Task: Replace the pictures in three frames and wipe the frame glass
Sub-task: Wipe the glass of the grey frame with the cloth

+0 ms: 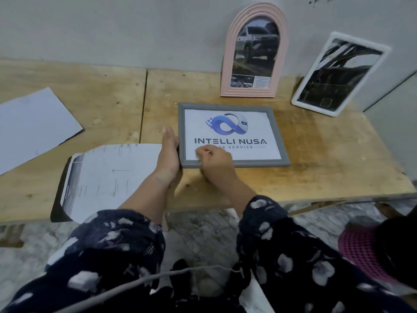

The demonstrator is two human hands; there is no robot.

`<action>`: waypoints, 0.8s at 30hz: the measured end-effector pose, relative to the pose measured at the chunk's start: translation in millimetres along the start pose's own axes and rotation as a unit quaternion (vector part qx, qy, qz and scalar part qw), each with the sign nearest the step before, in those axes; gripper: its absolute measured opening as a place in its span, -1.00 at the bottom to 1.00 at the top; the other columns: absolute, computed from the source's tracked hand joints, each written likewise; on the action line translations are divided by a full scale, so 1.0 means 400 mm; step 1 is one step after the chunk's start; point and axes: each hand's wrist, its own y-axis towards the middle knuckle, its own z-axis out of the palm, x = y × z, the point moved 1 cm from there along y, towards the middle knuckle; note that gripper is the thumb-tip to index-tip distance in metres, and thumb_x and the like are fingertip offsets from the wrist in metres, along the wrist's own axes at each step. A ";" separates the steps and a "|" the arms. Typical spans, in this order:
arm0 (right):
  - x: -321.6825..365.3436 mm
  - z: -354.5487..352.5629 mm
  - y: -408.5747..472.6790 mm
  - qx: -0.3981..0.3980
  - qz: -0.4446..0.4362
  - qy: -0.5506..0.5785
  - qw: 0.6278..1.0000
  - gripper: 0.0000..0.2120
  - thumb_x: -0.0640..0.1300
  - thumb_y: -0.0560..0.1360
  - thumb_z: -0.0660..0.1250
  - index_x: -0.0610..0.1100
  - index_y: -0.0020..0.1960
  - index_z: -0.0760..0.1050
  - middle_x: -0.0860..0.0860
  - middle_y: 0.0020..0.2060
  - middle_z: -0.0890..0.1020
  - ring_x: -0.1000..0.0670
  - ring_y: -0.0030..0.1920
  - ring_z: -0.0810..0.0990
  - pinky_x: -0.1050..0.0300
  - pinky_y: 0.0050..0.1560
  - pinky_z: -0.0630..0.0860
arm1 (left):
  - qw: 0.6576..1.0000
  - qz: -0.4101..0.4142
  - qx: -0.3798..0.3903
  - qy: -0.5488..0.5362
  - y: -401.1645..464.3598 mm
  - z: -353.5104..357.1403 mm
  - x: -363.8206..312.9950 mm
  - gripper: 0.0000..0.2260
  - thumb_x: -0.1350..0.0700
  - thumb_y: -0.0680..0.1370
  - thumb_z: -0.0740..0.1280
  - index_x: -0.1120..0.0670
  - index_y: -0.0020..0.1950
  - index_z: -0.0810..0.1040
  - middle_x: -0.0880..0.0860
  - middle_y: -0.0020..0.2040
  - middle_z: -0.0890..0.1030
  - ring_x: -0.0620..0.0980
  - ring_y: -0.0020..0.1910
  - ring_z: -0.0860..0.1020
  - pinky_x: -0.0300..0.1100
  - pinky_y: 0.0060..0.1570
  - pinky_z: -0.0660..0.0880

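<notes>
Grey rectangular picture frame flat on the plywood table, logo print inside reading "INTELLI NUSA". Left hand, fingers straight, presses its left edge. Right hand on glass, fingers curled; contents unclear.

Grey frame flat on wooden table, left hand against its edge, right hand on its glass

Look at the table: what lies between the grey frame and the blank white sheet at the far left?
In the head view, the left hand, a printed sheet and bare wooden table separate the grey frame from the blank sheet.
</notes>
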 end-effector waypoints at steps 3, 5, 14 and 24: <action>-0.048 -0.102 0.006 -0.029 0.093 0.085 0.992 -0.79 -0.02 0.58 0.15 -0.06 -0.08 0.53 -0.04 -0.21 0.63 -0.01 -0.37 0.49 0.19 -0.34 0.39 | 0.995 0.026 -0.033 0.096 -0.031 -0.010 -0.017 -0.17 -0.51 0.42 0.01 -0.03 0.55 0.17 0.00 0.46 0.38 0.06 0.42 0.35 0.04 0.45 0.19; -0.077 -0.165 0.016 -0.064 0.106 0.064 0.990 -0.71 0.01 0.59 0.12 -0.03 -0.26 0.43 0.00 -0.31 0.59 0.03 -0.40 0.45 0.16 -0.31 0.34 | 0.985 0.060 -0.052 0.156 -0.066 -0.004 -0.028 -0.43 -0.19 0.64 0.03 0.04 0.58 0.07 0.01 0.53 0.26 0.05 0.47 0.26 -0.07 0.42 0.18; -0.166 -0.256 0.034 -0.099 0.030 -0.112 0.988 -0.94 -0.12 0.48 0.34 -0.09 -0.08 0.57 -0.01 -0.24 0.60 -0.05 -0.18 0.56 0.12 -0.19 0.44 | 0.948 0.151 -0.073 0.271 -0.088 0.010 0.034 -0.24 0.19 0.53 0.35 0.02 0.58 -0.04 0.01 0.52 0.28 0.00 0.46 0.31 -0.15 0.29 0.32; -0.207 -0.256 0.027 -0.011 -0.092 -0.384 0.919 -0.82 -0.14 0.53 0.24 -0.06 0.07 0.57 -0.07 -0.02 0.62 -0.16 0.09 0.47 -0.02 0.09 0.40 | 0.884 0.246 -0.144 0.371 -0.080 0.010 0.095 -0.30 0.02 0.40 0.42 -0.01 0.48 0.20 -0.03 0.31 0.48 -0.02 0.26 0.44 -0.11 0.21 0.45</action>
